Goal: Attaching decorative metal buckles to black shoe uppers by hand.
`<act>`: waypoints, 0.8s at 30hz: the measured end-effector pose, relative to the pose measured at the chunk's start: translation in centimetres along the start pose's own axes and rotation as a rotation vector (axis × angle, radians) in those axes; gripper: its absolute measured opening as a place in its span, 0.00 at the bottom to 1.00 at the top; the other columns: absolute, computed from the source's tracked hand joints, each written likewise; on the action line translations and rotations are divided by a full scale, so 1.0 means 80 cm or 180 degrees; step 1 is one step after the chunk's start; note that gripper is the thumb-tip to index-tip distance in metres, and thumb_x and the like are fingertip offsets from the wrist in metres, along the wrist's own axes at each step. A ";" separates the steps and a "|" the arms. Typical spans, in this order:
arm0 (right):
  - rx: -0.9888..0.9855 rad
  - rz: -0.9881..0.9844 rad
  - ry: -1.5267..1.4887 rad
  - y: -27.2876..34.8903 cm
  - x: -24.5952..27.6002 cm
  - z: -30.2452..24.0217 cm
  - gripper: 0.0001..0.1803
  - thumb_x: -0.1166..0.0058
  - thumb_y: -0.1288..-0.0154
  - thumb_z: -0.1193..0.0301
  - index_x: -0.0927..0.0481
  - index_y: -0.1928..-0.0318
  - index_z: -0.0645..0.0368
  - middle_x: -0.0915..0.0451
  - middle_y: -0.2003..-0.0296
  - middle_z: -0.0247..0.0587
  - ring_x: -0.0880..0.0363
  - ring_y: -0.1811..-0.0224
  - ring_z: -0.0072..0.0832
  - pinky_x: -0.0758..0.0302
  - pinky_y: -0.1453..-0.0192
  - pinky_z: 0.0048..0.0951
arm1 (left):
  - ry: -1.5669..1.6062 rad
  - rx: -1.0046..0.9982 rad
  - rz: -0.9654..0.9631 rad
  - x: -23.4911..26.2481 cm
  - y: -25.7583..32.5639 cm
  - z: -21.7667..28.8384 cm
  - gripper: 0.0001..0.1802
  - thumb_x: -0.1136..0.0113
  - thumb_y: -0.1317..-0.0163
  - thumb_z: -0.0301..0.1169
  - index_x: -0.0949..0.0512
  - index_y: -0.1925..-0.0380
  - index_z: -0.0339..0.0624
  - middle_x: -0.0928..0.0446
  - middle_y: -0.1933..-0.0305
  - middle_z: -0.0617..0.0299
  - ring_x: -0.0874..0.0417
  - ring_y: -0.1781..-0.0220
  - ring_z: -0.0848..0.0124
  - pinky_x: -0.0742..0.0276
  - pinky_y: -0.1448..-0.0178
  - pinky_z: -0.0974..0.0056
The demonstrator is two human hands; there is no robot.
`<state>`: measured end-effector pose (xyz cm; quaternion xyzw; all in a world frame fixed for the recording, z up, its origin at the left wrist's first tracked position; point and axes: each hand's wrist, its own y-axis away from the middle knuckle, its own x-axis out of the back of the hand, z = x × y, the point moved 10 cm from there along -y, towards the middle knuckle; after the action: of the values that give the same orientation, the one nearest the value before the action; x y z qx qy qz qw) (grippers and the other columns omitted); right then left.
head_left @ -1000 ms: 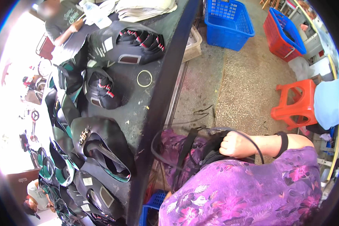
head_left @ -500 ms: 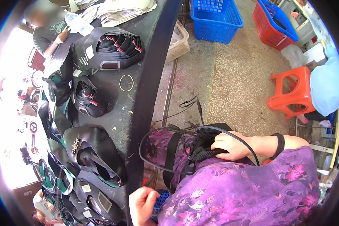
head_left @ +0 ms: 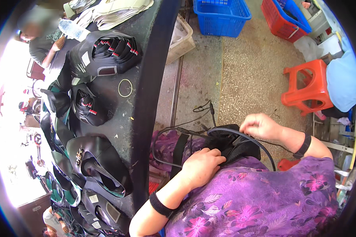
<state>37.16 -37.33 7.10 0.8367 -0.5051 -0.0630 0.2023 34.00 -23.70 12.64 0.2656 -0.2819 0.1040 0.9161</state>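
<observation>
The person's left hand (head_left: 202, 166), back upward, bends its fingers against one black bag (head_left: 246, 151), the right hand (head_left: 261, 126) curls just beside it, either grip impossible to tell, with one orange stool (head_left: 320, 87) farther right

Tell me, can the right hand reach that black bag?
Probably: the right hand is beside the black bag, though a cable loops across it and the left hand is there too.
</observation>
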 end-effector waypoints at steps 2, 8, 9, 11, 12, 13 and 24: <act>0.0005 0.0457 0.0577 -0.011 0.026 -0.002 0.07 0.48 0.46 0.76 0.23 0.65 0.61 0.26 0.70 0.33 0.27 0.71 0.17 0.28 0.67 0.21 | 0.0002 -0.0095 0.0058 -0.001 0.003 0.003 0.16 0.46 0.47 0.30 0.26 0.56 0.43 0.26 0.55 0.60 0.29 0.51 0.60 0.33 0.47 0.59; 0.0259 -0.0152 0.1749 -0.029 -0.018 -0.016 0.16 0.44 0.52 0.64 0.28 0.63 0.60 0.27 0.72 0.41 0.26 0.70 0.35 0.27 0.64 0.31 | 0.0315 -0.0259 -0.0020 -0.009 0.004 0.003 0.18 0.48 0.47 0.27 0.27 0.54 0.42 0.27 0.50 0.60 0.31 0.47 0.59 0.37 0.43 0.58; 0.0373 -0.0163 0.1892 -0.030 -0.021 -0.020 0.14 0.45 0.51 0.65 0.29 0.66 0.60 0.27 0.73 0.41 0.25 0.71 0.36 0.27 0.66 0.32 | 0.0426 -0.0352 -0.0005 -0.010 0.004 0.006 0.19 0.48 0.47 0.27 0.28 0.53 0.42 0.28 0.50 0.59 0.32 0.46 0.58 0.37 0.42 0.58; 0.0491 -0.0184 0.2034 -0.031 -0.027 -0.018 0.12 0.46 0.50 0.66 0.30 0.68 0.60 0.27 0.74 0.41 0.25 0.72 0.37 0.27 0.68 0.33 | 0.0506 -0.0427 0.0009 -0.009 0.005 0.008 0.19 0.49 0.47 0.26 0.28 0.52 0.42 0.28 0.49 0.58 0.33 0.45 0.58 0.38 0.41 0.59; 0.0995 -0.0031 0.2594 -0.027 -0.035 -0.030 0.10 0.49 0.50 0.67 0.31 0.71 0.60 0.29 0.76 0.40 0.25 0.74 0.37 0.27 0.71 0.33 | 0.0585 -0.0510 0.0020 -0.008 0.006 0.011 0.19 0.49 0.47 0.26 0.28 0.52 0.42 0.28 0.49 0.57 0.33 0.44 0.57 0.38 0.41 0.59; 0.1509 0.0129 0.3144 -0.020 -0.044 -0.042 0.09 0.51 0.49 0.68 0.33 0.73 0.59 0.30 0.78 0.40 0.26 0.76 0.37 0.28 0.74 0.33 | 0.0593 -0.0498 0.0031 -0.008 0.006 0.009 0.19 0.49 0.47 0.26 0.28 0.52 0.42 0.28 0.49 0.57 0.33 0.44 0.57 0.38 0.41 0.59; 0.2189 0.0700 0.3054 0.003 -0.037 -0.089 0.06 0.49 0.52 0.75 0.33 0.76 0.59 0.32 0.80 0.39 0.28 0.80 0.33 0.29 0.77 0.30 | 0.1256 -0.0889 -0.0272 -0.022 -0.006 0.020 0.12 0.52 0.44 0.30 0.32 0.60 0.39 0.38 0.43 0.44 0.38 0.39 0.52 0.48 0.36 0.56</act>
<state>37.76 -32.89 13.37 0.7319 -0.4324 0.5101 0.1307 31.98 -25.03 12.52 0.1227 -0.0976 0.0750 0.9848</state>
